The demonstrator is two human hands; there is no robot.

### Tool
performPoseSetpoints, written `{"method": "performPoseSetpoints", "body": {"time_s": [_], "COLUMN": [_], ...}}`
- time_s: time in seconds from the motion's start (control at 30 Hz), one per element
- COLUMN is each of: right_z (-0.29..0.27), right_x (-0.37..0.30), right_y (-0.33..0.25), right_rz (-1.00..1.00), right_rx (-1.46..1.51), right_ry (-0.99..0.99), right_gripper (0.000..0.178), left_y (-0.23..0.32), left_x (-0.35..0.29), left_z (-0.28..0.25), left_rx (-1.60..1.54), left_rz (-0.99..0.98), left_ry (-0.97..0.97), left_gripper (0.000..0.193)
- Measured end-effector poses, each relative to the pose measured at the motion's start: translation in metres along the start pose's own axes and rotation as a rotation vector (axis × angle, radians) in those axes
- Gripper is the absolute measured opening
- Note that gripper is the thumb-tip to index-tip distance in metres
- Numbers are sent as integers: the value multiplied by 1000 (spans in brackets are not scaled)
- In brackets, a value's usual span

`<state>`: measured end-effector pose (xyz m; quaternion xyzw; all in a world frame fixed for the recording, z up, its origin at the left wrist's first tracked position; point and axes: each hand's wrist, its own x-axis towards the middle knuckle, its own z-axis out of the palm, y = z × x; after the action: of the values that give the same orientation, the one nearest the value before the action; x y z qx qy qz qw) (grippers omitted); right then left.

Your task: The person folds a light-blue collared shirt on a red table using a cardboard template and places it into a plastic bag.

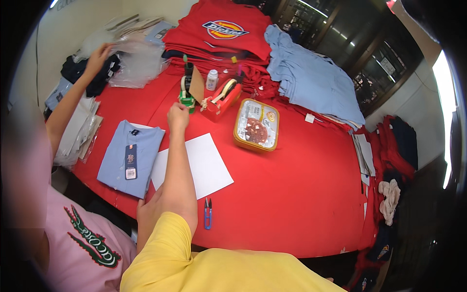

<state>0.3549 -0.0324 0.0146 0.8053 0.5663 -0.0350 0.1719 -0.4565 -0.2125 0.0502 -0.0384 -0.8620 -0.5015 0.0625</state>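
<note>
My left hand (179, 118), at the end of a yellow sleeve, is closed with curled fingers just in front of a small green tape dispenser (187, 100). What it grips, if anything, is too small to make out. Beneath my forearm lies a white sheet of card (206, 168). To its left is a folded light blue shirt (146, 151) with a dark hang tag (131, 160). Blue-handled thread snips (208, 216) rest near the table's front edge. My right hand does not show.
A pink-shirted co-worker's hand (99, 57) reaches clear plastic bags (138, 63) at far left. A red tape dispenser (221, 100), white bottle (212, 80) and rectangular tub (257, 124) stand mid-table. Behind lie stacked red shirts (214, 41) and light blue garments (311, 73).
</note>
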Motion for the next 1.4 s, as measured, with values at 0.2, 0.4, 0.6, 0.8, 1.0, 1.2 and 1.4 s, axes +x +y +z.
{"method": "performPoseSetpoints", "body": {"time_s": [0.2, 0.4, 0.6, 0.8, 1.0, 1.2, 1.4], "right_z": [21, 32, 39, 50, 31, -3, -72], "right_x": [5, 8, 18, 52, 109, 168, 284], "right_y": [-25, -28, -31, -12, -34, -9, -86], "right_rz": [-4, 64, 102, 136, 155, -6, -488], "right_rx": [86, 95, 119, 311, 450, 687, 863], "right_ry": [-11, -22, -9, 197, 479, 709, 862], "right_gripper": [24, 25, 25, 26, 16, 9, 18], "left_y": [-25, -23, -34, 58, 250, 313, 328], "left_x": [-7, 8, 16, -30, -216, -370, -405], "left_z": [77, 85, 104, 84, 4, -49, 11], "left_rx": [-25, -99, -106, -815, -1277, -1279, -1297], "left_rz": [7, -32, 0, 26, 753, 1361, 1210], "left_ry": [389, 175, 380, 592, -284, -1513, -1722], "left_gripper": [69, 78, 69, 45, 13, 17, 18]}}
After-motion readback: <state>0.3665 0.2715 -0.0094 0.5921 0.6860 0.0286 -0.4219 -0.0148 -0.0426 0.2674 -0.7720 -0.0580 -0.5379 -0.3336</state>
